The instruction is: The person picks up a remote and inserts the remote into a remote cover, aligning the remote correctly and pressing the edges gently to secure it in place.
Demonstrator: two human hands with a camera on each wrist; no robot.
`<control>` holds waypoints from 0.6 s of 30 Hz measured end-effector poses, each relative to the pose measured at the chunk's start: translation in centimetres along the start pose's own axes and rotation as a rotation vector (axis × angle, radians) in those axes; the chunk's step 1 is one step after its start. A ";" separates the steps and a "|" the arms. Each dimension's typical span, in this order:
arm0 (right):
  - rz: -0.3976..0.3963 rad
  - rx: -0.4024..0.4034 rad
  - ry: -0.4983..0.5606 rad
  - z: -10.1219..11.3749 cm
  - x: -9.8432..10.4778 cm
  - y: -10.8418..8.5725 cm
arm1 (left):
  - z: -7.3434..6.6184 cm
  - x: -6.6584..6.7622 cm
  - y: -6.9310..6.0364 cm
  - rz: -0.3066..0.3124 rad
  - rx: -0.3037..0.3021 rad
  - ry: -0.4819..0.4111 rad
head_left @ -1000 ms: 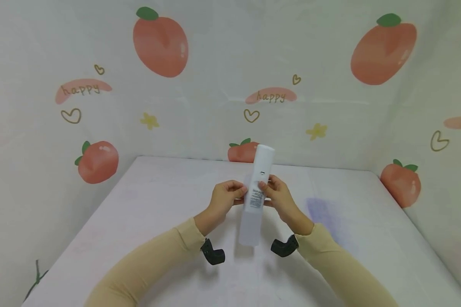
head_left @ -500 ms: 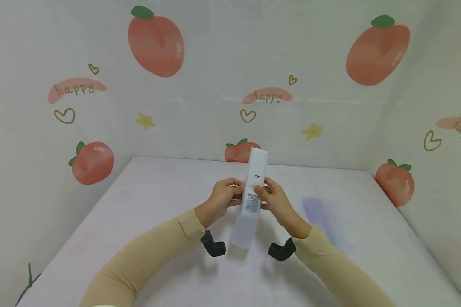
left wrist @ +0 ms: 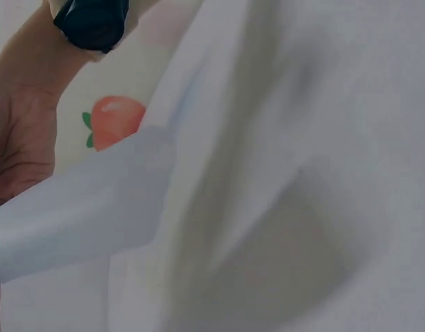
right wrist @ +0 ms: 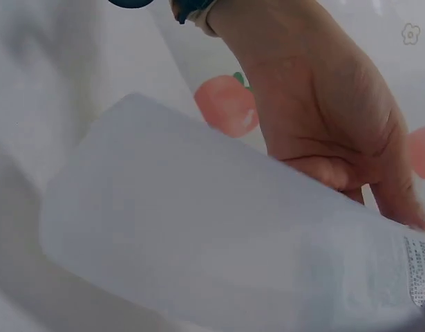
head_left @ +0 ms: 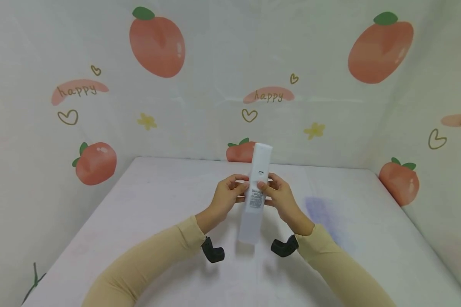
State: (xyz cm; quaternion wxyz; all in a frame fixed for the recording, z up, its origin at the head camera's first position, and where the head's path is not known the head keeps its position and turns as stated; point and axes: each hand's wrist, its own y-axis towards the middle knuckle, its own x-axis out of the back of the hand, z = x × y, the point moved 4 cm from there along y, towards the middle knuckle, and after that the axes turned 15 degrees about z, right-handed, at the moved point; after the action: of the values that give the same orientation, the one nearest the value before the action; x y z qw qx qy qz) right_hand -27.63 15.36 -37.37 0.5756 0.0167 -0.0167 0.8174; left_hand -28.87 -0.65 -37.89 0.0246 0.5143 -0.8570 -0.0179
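A long white device (head_left: 258, 187) with printed text and a small slot is held up over the table, slightly tilted, its lower part translucent. The left hand (head_left: 224, 199) pinches its left edge, thumb near the front. On the other side the right hand (head_left: 283, 200) grips it, thumb lying across the front face beside the text. In the left wrist view the device (left wrist: 81, 207) crosses the left side, with a hand behind it. The right wrist view shows the device's translucent end (right wrist: 184, 214) large, and a hand (right wrist: 329, 104) along its upper edge.
The white table (head_left: 169, 187) has a faint purple patch (head_left: 320, 213) right of the hands. Behind it hangs a white cloth (head_left: 215, 51) printed with peach shapes, hearts and words. Black wrist cameras (head_left: 214, 251) jut out below both wrists.
The device dipped slightly and shifted left, then came back up and right with both hands. Both hands have kept their hold on it.
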 end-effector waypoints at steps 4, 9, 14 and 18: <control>0.017 -0.019 -0.016 -0.1 -0.2 -0.1 | 0.2 0.0 0.1 0.060 0.032 0.161; 0.065 -0.021 0.060 -0.5 -0.3 -0.1 | -0.1 0.1 -0.1 0.040 0.023 0.203; 0.043 -0.042 0.152 -1.1 -0.2 -0.3 | -0.9 0.6 -0.1 -0.015 -0.020 0.142; -0.015 -0.019 0.167 -1.4 -0.4 -0.5 | -1.0 0.8 0.1 -0.013 -0.023 0.167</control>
State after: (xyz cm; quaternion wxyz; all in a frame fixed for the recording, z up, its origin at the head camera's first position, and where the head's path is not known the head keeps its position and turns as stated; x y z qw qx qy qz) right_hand -27.08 15.21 -38.76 0.5811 -0.0568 0.0236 0.8115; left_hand -29.23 -1.32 -36.91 0.1017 0.5194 -0.8483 0.0150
